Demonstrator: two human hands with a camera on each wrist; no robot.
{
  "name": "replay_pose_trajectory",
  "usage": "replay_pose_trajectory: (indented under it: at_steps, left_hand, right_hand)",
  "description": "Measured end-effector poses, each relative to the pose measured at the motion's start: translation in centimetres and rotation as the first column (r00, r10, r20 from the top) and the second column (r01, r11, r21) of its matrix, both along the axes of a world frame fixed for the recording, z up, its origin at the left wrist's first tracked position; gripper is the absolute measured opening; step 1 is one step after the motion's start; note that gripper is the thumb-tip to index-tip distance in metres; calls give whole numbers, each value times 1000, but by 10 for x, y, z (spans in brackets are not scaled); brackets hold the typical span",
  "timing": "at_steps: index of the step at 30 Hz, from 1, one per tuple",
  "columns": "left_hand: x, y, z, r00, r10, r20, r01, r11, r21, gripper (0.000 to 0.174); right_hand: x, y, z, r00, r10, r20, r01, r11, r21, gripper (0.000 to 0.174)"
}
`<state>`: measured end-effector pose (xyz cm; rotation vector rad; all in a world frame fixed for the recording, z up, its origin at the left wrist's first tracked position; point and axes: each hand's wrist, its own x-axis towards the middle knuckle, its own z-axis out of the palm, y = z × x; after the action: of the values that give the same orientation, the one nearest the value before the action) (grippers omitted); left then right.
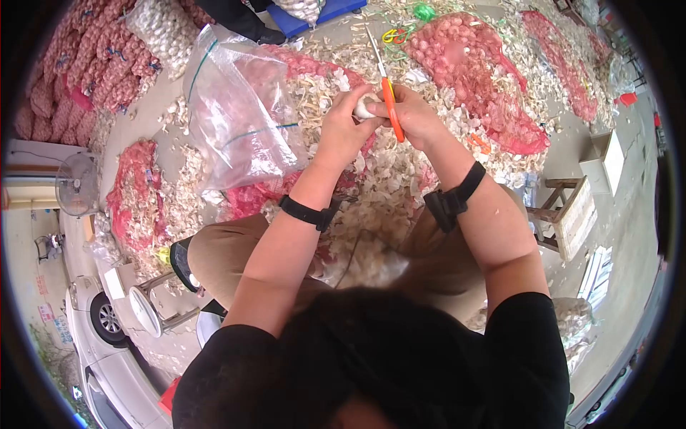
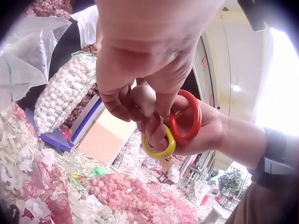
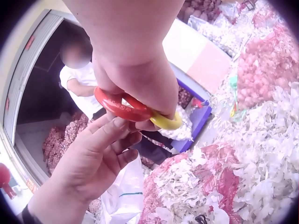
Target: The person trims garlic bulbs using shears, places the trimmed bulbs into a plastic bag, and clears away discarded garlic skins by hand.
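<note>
In the head view my left hand [image 1: 341, 132] holds a white garlic bulb [image 1: 364, 108] between thumb and fingers. My right hand [image 1: 420, 120] grips a pair of scissors [image 1: 389, 104] by orange-red and yellow handles, the blades pointing away from me. Right fingertips also touch the bulb. From the left wrist, the garlic bulb [image 2: 143, 100] sits under the fingers of the left hand [image 2: 145, 56], beside the red handle loop [image 2: 198, 119]. The right wrist view has the right hand [image 3: 140, 79] over the scissor handles [image 3: 122, 112], left fingers [image 3: 105, 135] just below; the bulb is hidden there.
Garlic skins [image 1: 379, 179] cover the floor around my legs. Ahead lie a red mesh bag of garlic [image 1: 454, 61], yellow-handled scissors [image 1: 393, 36] and a clear plastic bag [image 1: 239, 107]. A wooden stool [image 1: 575, 218] stands at right. Another person [image 3: 81, 91] is near a blue platform [image 3: 198, 121].
</note>
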<state>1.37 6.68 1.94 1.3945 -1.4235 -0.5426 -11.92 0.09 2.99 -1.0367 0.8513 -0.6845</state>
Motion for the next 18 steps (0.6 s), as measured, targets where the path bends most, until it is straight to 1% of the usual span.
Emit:
replay_pose_trajectory:
  at_steps: [2, 4, 6, 7, 8, 9, 10, 12, 13, 14, 15, 16, 17, 18]
  left_hand:
    - [2, 0, 2, 1000, -4, 11, 4, 1000, 11, 49]
    - [2, 0, 5, 1000, -8, 20, 7, 1000, 22, 50]
    - [1, 0, 8, 992, -36, -119, 47, 995, 90, 50]
    - [1, 0, 8, 993, -38, -116, 48, 995, 86, 50]
    - [1, 0, 8, 984, -61, -166, 76, 993, 88, 48]
    - [1, 0, 7, 973, -83, -217, 105, 990, 91, 47]
    - [2, 0, 4, 973, -84, -215, 105, 990, 91, 47]
    - [3, -1, 1, 889, -153, -431, 207, 975, 82, 48]
    - [4, -1, 2, 890, -153, -430, 207, 975, 80, 48]
    - [5, 0, 3, 877, -116, -466, 187, 976, 109, 49]
    - [7, 1, 6, 863, -76, -500, 167, 976, 139, 51]
    - [13, -1, 3, 865, -74, -497, 164, 977, 139, 51]
    - [22, -4, -3, 862, -56, -503, 153, 976, 153, 52]
    - [28, -5, -2, 860, -35, -510, 140, 976, 169, 53]
  right_hand:
    - [-1, 2, 5, 1000, 11, 11, -12, 1000, 21, 47]
    - [-1, 5, 10, 999, 2, 34, -3, 999, 37, 45]
    - [-1, 5, 8, 998, -8, 60, 5, 999, 50, 44]
    - [-1, 3, 1, 995, -30, 92, 23, 997, 79, 41]
    - [-2, 1, -3, 991, -53, 124, 39, 993, 109, 38]
    - [-3, 1, -2, 991, -53, 126, 40, 993, 107, 38]
    - [-3, 1, 0, 992, -39, 121, 26, 994, 106, 37]
    - [-6, 0, 3, 993, -25, 115, 13, 995, 103, 36]
    - [-8, -2, 4, 996, 16, 84, -23, 996, 87, 41]
    - [-10, -4, 6, 997, 55, 53, -59, 995, 74, 47]
    - [-12, -4, 11, 997, 57, 54, -61, 995, 75, 47]
    - [-14, -4, 19, 970, 74, -232, -107, 985, -132, 51]
    - [-15, -4, 24, 868, 24, -496, -205, 927, -314, 55]
    - [-16, -3, 20, 869, 29, -493, -209, 926, -315, 55]
